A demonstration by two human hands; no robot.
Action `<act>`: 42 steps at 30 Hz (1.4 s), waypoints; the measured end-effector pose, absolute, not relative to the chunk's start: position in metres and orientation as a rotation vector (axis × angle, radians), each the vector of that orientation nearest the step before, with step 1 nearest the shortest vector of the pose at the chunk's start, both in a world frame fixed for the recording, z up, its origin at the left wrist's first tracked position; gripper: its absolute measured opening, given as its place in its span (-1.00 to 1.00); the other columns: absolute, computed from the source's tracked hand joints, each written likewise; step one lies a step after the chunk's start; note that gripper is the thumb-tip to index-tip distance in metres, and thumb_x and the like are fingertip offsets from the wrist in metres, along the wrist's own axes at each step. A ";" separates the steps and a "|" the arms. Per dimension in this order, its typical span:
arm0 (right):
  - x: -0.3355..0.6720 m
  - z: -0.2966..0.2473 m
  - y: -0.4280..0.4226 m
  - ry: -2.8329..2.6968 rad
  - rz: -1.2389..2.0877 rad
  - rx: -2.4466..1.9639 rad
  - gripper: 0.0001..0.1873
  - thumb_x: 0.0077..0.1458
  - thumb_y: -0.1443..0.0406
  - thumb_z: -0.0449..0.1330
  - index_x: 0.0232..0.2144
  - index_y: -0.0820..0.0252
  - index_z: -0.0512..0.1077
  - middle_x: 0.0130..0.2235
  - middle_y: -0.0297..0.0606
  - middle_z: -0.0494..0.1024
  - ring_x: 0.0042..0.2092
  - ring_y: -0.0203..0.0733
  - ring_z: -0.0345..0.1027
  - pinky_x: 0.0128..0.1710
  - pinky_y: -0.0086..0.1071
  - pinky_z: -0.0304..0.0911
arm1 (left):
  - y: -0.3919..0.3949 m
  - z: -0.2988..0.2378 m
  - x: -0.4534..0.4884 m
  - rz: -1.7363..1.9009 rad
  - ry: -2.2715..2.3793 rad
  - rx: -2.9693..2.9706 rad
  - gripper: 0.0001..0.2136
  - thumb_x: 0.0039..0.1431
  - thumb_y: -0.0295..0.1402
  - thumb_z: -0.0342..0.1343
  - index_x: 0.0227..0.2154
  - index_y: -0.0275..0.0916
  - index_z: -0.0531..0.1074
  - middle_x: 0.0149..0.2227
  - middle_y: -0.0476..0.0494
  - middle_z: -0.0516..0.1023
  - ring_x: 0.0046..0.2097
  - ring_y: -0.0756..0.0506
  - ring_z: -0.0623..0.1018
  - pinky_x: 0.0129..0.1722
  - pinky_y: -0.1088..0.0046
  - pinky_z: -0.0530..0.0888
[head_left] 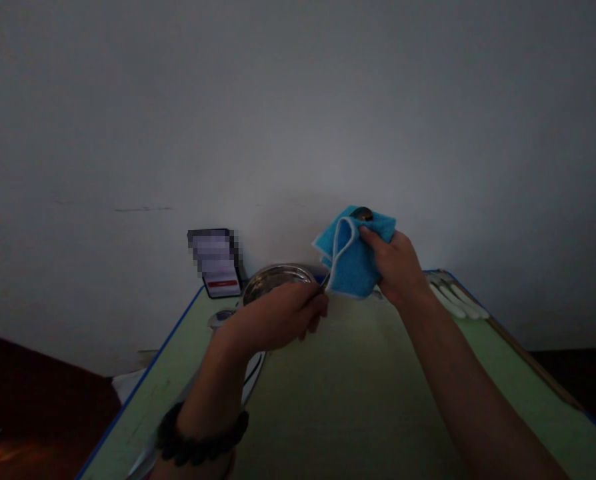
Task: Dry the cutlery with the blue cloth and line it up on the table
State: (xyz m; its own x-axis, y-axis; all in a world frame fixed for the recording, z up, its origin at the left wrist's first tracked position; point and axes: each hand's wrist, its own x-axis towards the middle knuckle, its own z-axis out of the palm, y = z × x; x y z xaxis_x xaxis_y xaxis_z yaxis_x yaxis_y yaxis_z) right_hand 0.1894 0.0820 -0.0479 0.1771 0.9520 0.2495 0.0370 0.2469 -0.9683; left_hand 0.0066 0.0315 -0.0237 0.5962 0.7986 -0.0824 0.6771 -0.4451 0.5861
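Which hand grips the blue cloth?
The right hand, thumb over the blue cloth; the left hand, with a dark beaded bracelet on its wrist, holds a thin metal handle instead.

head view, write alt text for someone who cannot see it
The right hand holds a blue cloth against what looks like a spoon, its handle in the left hand, above a green table. Beyond are a metal bowl and a leaning phone, with white-handled cutlery at the right.
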 end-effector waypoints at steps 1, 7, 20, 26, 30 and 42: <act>0.188 -0.048 0.082 -1.179 0.936 -1.085 -0.58 -0.09 0.06 0.15 -0.22 0.20 0.39 -0.31 -0.21 0.51 -0.28 -0.13 0.38 -0.29 -0.27 0.28 | 0.032 -0.024 0.006 0.269 1.184 2.286 -0.70 0.21 -0.28 -0.20 -0.53 -0.25 0.34 -0.53 -0.02 0.41 -0.50 0.01 0.40 -0.46 0.50 0.32; 0.191 -0.051 0.082 -1.144 1.193 -0.978 -0.61 -0.18 0.14 0.26 -0.27 0.21 0.40 -0.27 -0.20 0.54 -0.29 -0.16 0.41 -0.23 -0.25 0.30 | 0.033 -0.024 -0.003 0.182 1.124 2.383 -0.73 0.18 -0.32 -0.17 -0.49 -0.25 0.39 -0.47 -0.03 0.41 -0.40 -0.02 0.40 -0.35 0.47 0.29; 0.193 -0.051 0.082 -1.159 1.197 -1.018 -0.68 -0.12 0.19 0.22 -0.26 0.18 0.40 -0.27 -0.22 0.55 -0.24 -0.11 0.43 -0.23 -0.23 0.33 | 0.036 -0.022 -0.014 0.313 1.279 2.348 -0.71 0.21 -0.27 -0.20 -0.45 -0.25 0.38 -0.50 -0.01 0.42 -0.46 0.00 0.40 -0.44 0.52 0.27; 0.193 -0.052 0.081 -1.177 1.132 -1.089 -0.67 -0.10 0.18 0.20 -0.24 0.17 0.40 -0.26 -0.21 0.55 -0.21 -0.07 0.42 -0.22 -0.19 0.34 | 0.039 -0.029 -0.012 0.389 1.327 2.375 -0.73 0.19 -0.29 -0.19 -0.47 -0.25 0.36 -0.50 -0.04 0.43 -0.47 -0.02 0.40 -0.47 0.50 0.27; 0.194 -0.050 0.081 -1.128 1.121 -1.085 -0.71 -0.14 0.21 0.23 -0.29 0.15 0.42 -0.27 -0.22 0.55 -0.22 -0.05 0.43 -0.27 -0.20 0.35 | 0.040 -0.047 0.005 0.488 1.386 2.373 -0.74 0.17 -0.30 -0.15 -0.47 -0.29 0.38 -0.43 -0.15 0.48 -0.39 -0.09 0.44 -0.39 0.41 0.31; 0.195 -0.050 0.088 -0.911 1.073 -1.065 -0.83 -0.21 0.28 0.26 -0.44 0.15 0.47 -0.46 -0.35 0.55 -0.38 -0.17 0.44 -0.35 -0.29 0.36 | 0.058 -0.071 -0.016 1.710 1.849 1.590 -0.68 0.09 -0.32 0.03 -0.10 -0.25 0.18 -0.05 -0.23 0.28 -0.10 -0.10 0.38 -0.13 0.34 0.35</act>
